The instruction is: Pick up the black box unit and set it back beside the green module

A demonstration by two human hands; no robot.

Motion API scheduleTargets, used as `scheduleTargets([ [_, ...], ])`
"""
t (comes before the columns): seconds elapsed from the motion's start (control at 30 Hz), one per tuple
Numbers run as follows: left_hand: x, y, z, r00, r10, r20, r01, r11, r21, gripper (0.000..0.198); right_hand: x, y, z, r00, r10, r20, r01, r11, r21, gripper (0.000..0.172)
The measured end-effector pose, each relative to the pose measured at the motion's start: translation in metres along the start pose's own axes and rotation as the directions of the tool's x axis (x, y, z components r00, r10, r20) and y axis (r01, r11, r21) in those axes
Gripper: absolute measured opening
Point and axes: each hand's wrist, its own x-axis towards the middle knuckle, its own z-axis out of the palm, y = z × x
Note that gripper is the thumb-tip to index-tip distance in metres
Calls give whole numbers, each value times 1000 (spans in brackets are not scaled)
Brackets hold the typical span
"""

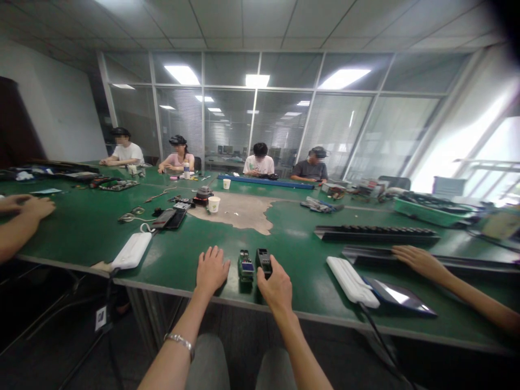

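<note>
The bare left hand, a silver metal bracelet around its wrist, rests with fingers spread and palm down on the green, glossy worktop, holding nothing; the bare right hand has its thumb and forefinger around the near part of a black, rectangular plastic housing; just to the left of that housing, between the two hands and near the front edge, is a green circuit-board module with a small bluish screen, touched by neither hand as far as can be seen; the main risk, I judge, is a knock, since the gap between housing and module is narrow, and a leftward swing of the right hand could scrape the exposed parts or crack the screen; a careless sweep of either forearm toward the body might drag the module over the edge, as nothing visible fences it in; the thumb's hold looks light, so the housing could slip or twist if lifted by that end alone; farther back, a white paper cup could wet the electronics if it has liquid in it, which I cannot tell, and were tipped.
</note>
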Motion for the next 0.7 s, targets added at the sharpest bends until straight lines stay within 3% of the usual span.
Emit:
scheduleTargets([
  [0.17, 1, 1, 0, 1000, -4, 7, 4, 1000, 4, 55, -6, 6, 8, 997, -29, -66, 28, 1000, -5, 60],
  [0.37, 0, 1, -1, 1000, -10, 15, 10, 1000, -1, 54, -10, 9, 9, 985, -81, -153, 89, 995, 48, 72],
  [0.57, 0, 0, -1, 1000, -4, -2, 4, 1000, -4, 54, -11, 15, 12, 989, -113, -94, 120, 990, 72, 58],
  [0.7, 0, 0, 0, 1000, -5, -13, 5, 1000, -9, 53, -6, 12, 6, 996, -49, -78, 58, 991, 122, 62],
])
